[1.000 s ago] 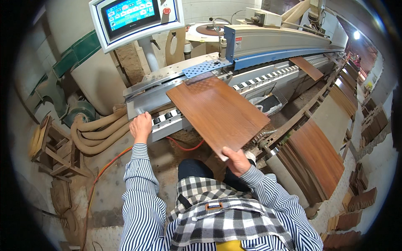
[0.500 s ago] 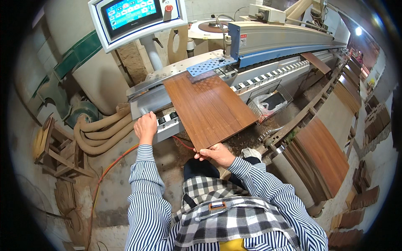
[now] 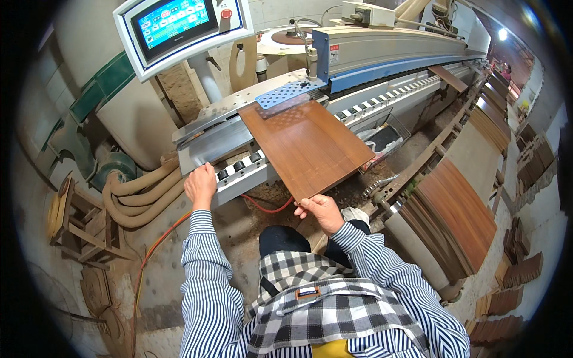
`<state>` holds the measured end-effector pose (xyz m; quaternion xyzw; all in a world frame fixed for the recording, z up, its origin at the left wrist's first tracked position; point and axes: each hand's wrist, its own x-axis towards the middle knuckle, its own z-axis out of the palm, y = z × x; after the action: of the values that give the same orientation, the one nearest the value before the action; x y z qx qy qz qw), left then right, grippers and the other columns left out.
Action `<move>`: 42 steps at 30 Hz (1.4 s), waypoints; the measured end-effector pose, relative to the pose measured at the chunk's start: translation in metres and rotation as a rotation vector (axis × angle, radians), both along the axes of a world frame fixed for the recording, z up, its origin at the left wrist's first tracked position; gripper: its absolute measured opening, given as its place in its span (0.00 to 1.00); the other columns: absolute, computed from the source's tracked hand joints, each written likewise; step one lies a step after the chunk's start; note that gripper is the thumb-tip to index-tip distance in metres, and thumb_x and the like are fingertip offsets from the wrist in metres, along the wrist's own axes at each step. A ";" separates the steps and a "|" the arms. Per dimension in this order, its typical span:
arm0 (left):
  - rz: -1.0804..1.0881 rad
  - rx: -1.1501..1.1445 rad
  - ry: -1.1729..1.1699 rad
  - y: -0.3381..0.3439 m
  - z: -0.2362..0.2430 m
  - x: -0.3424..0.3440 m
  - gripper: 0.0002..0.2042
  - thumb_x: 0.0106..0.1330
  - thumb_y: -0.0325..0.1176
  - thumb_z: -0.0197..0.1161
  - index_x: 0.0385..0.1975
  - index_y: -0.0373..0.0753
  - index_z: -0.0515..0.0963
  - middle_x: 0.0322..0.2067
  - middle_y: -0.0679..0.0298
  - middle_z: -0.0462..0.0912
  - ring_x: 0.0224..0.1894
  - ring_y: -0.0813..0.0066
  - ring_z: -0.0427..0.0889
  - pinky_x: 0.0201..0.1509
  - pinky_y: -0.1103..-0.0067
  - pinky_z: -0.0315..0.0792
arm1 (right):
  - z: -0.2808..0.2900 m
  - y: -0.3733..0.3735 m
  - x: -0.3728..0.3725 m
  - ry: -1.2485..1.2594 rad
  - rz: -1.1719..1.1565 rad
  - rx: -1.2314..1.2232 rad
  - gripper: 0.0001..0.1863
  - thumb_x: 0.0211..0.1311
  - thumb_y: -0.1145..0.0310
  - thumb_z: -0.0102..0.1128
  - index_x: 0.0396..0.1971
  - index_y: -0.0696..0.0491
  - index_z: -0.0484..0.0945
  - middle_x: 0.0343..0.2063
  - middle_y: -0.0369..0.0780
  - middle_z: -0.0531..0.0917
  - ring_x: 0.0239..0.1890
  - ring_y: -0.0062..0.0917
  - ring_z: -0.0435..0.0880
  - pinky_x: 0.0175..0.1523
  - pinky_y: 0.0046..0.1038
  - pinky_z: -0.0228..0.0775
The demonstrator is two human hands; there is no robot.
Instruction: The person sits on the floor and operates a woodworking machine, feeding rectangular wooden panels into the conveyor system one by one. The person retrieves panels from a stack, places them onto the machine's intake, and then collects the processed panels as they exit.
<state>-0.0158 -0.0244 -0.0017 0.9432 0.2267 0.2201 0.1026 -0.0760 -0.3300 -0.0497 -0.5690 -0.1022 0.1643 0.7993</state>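
Observation:
A brown wood-grain panel (image 3: 310, 149) lies across the machine bed, its far edge under a perforated blue guard plate (image 3: 286, 95). Its near part sticks out over the floor toward me. With thumb and fingers my right hand (image 3: 322, 212) pinches the panel's near corner. My left hand (image 3: 201, 184) is closed over the near left end of the roller rail (image 3: 242, 169), apart from the panel; its fingertips are partly hidden. Black and white rollers show between that hand and the panel.
A control screen (image 3: 176, 27) stands at upper left. Thick hoses (image 3: 140, 206) and a wooden stool (image 3: 86, 227) are on the left. At right, a stack of panels (image 3: 453, 215) rests on a roller conveyor. A wire basket (image 3: 397, 128) hangs beyond the panel. Another panel (image 3: 449, 79) lies farther along.
The panel has slid rightward along the machine, exposing more of the rollers to its left. My right hand has moved with its corner. My left hand stays at the rail's end.

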 end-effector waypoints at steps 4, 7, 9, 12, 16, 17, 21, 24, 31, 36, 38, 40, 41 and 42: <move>-0.010 0.025 0.003 0.002 -0.002 0.001 0.21 0.61 0.45 0.44 0.24 0.37 0.80 0.26 0.47 0.79 0.30 0.49 0.78 0.38 0.62 0.70 | -0.004 -0.018 0.008 0.002 -0.119 0.053 0.12 0.61 0.67 0.52 0.30 0.62 0.75 0.24 0.41 0.81 0.26 0.20 0.78 0.34 0.19 0.70; 0.000 0.012 -0.005 -0.001 0.001 -0.001 0.21 0.61 0.45 0.44 0.25 0.37 0.80 0.26 0.47 0.79 0.31 0.49 0.78 0.38 0.61 0.70 | -0.005 -0.034 0.015 0.048 -0.210 0.099 0.12 0.61 0.65 0.53 0.28 0.59 0.75 0.22 0.38 0.80 0.23 0.15 0.75 0.31 0.16 0.68; 0.007 0.009 0.006 -0.002 0.002 -0.002 0.21 0.61 0.46 0.44 0.25 0.37 0.80 0.26 0.47 0.79 0.31 0.49 0.78 0.38 0.62 0.70 | 0.000 -0.044 0.018 0.046 -0.280 0.083 0.12 0.61 0.64 0.53 0.28 0.59 0.76 0.22 0.37 0.80 0.22 0.14 0.75 0.30 0.15 0.67; 0.014 0.007 0.023 -0.002 0.003 -0.002 0.21 0.61 0.46 0.43 0.26 0.37 0.80 0.27 0.48 0.79 0.32 0.49 0.78 0.39 0.62 0.70 | 0.004 -0.059 0.025 0.044 -0.385 0.073 0.14 0.60 0.61 0.53 0.29 0.58 0.76 0.21 0.35 0.79 0.21 0.13 0.73 0.29 0.15 0.65; -0.002 0.010 0.041 -0.002 0.001 0.002 0.21 0.62 0.46 0.42 0.27 0.38 0.80 0.29 0.48 0.79 0.34 0.49 0.78 0.40 0.61 0.70 | 0.006 -0.082 0.035 0.093 -0.533 0.035 0.15 0.60 0.58 0.53 0.30 0.56 0.76 0.21 0.33 0.79 0.20 0.11 0.72 0.27 0.13 0.63; -0.012 0.013 0.045 -0.003 0.001 0.001 0.21 0.62 0.46 0.42 0.28 0.38 0.80 0.29 0.49 0.79 0.34 0.49 0.78 0.40 0.61 0.70 | 0.004 -0.089 0.037 0.103 -0.547 0.054 0.15 0.60 0.57 0.53 0.31 0.56 0.76 0.22 0.33 0.79 0.20 0.11 0.72 0.26 0.13 0.62; -0.058 0.033 0.066 -0.001 -0.004 0.005 0.24 0.62 0.48 0.37 0.29 0.36 0.79 0.32 0.48 0.79 0.36 0.48 0.78 0.41 0.60 0.70 | 0.014 -0.134 -0.001 0.074 -0.669 0.044 0.15 0.61 0.58 0.53 0.38 0.55 0.75 0.23 0.34 0.80 0.20 0.12 0.73 0.26 0.13 0.63; -0.033 0.008 0.098 0.006 -0.006 0.004 0.25 0.62 0.49 0.36 0.32 0.36 0.78 0.34 0.47 0.78 0.38 0.47 0.77 0.41 0.59 0.69 | -0.005 -0.187 -0.056 -0.078 -0.825 -0.131 0.18 0.60 0.68 0.52 0.50 0.58 0.69 0.23 0.36 0.79 0.23 0.14 0.75 0.29 0.15 0.68; -0.078 0.099 0.122 0.005 -0.004 0.004 0.24 0.64 0.49 0.37 0.34 0.37 0.78 0.34 0.49 0.78 0.37 0.46 0.75 0.40 0.57 0.67 | -0.011 -0.300 -0.226 -0.095 -1.647 -0.655 0.27 0.62 0.70 0.48 0.61 0.55 0.54 0.20 0.35 0.78 0.20 0.12 0.72 0.27 0.15 0.66; -0.079 0.056 0.120 0.003 -0.005 0.007 0.24 0.64 0.49 0.37 0.34 0.36 0.78 0.34 0.48 0.78 0.36 0.46 0.75 0.39 0.58 0.66 | -0.018 -0.351 -0.262 0.104 -1.834 -0.416 0.28 0.62 0.65 0.50 0.59 0.60 0.57 0.19 0.37 0.79 0.17 0.13 0.70 0.23 0.15 0.65; -0.078 0.079 0.110 0.002 -0.006 0.007 0.24 0.64 0.49 0.37 0.34 0.36 0.78 0.33 0.48 0.78 0.36 0.46 0.75 0.39 0.58 0.67 | -0.019 -0.355 -0.259 0.113 -1.850 -0.381 0.25 0.62 0.63 0.51 0.56 0.61 0.62 0.19 0.37 0.79 0.16 0.12 0.70 0.22 0.14 0.64; -0.092 0.084 0.104 0.003 -0.007 0.007 0.24 0.64 0.49 0.37 0.34 0.36 0.78 0.33 0.48 0.78 0.36 0.46 0.75 0.39 0.58 0.66 | -0.018 -0.351 -0.255 0.110 -1.924 -0.500 0.23 0.61 0.63 0.52 0.52 0.61 0.67 0.20 0.38 0.80 0.15 0.12 0.70 0.21 0.15 0.64; -0.100 0.088 0.103 0.003 -0.007 0.008 0.24 0.64 0.49 0.37 0.34 0.36 0.78 0.33 0.47 0.78 0.36 0.46 0.76 0.39 0.58 0.66 | -0.017 -0.346 -0.254 0.111 -1.960 -0.562 0.22 0.61 0.63 0.52 0.51 0.61 0.69 0.20 0.38 0.80 0.15 0.12 0.70 0.20 0.15 0.64; -0.100 0.087 0.103 0.003 -0.007 0.008 0.24 0.64 0.48 0.38 0.34 0.36 0.78 0.33 0.47 0.78 0.36 0.46 0.76 0.39 0.57 0.66 | -0.016 -0.341 -0.253 0.095 -1.973 -0.558 0.21 0.60 0.64 0.54 0.49 0.63 0.70 0.24 0.39 0.81 0.18 0.14 0.74 0.21 0.15 0.66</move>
<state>-0.0078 -0.0214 -0.0089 0.9669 0.1746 0.1757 0.0605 -0.3288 -0.6715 -0.0655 -0.5581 0.4849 -0.5259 0.4206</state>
